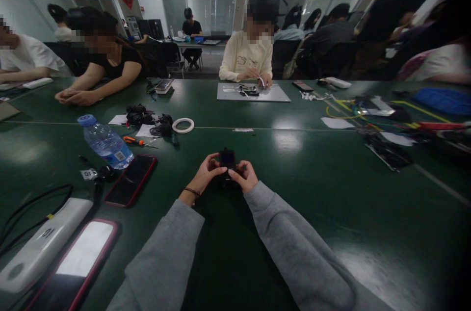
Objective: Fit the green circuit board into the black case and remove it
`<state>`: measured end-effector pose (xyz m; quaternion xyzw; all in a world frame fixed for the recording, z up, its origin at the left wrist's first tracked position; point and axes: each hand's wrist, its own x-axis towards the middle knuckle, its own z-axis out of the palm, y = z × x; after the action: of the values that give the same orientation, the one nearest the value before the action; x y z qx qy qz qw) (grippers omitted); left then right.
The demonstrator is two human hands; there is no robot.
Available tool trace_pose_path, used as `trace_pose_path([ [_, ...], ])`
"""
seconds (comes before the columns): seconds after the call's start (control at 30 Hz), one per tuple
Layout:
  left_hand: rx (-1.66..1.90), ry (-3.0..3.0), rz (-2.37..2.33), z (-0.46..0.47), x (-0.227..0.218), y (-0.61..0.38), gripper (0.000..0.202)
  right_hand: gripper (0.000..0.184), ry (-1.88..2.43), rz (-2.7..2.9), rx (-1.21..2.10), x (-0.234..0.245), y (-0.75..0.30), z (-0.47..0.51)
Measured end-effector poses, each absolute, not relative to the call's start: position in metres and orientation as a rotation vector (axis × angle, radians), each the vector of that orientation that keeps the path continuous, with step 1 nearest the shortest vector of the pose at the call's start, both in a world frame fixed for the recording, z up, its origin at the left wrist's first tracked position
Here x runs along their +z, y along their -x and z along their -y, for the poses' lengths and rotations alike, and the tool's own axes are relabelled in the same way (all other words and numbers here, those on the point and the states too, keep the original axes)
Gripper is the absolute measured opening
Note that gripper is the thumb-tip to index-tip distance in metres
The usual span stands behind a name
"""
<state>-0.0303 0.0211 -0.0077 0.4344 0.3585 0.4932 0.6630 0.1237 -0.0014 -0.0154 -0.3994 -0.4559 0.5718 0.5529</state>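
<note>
A small black boxy device with a dark screen [227, 158], resembling an action camera, is held upright just over the green table in front of me. My left hand [206, 172] grips its left side, fingers behind and thumb at the lower front edge. On the opposite side my right hand [247, 176] is closed round it, its thumb pressed near the bottom of the screen. Below the thumbs sits a dark lower part of the device, too dim to make out. Both hands are closed, and some fingertips are hidden.
Left of my arms lie a water bottle [105, 142], a red-edged phone [131, 181], another phone [79, 262], a white power bank-like block [47, 242] and an orange screwdriver [140, 142]. Tape [183, 125] lies beyond. Opposite, a person [250, 51] works over a grey board [272, 93]. Cables clutter the right.
</note>
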Motion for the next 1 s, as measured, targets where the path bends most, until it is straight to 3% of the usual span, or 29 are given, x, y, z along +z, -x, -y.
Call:
trace_pose_path([
  [1.0, 1.165, -1.038, -0.889, -0.018, -0.002, 0.025, 0.060, 0.056, 0.962, 1.112, 1.284, -0.020, -0.121, 0.000],
])
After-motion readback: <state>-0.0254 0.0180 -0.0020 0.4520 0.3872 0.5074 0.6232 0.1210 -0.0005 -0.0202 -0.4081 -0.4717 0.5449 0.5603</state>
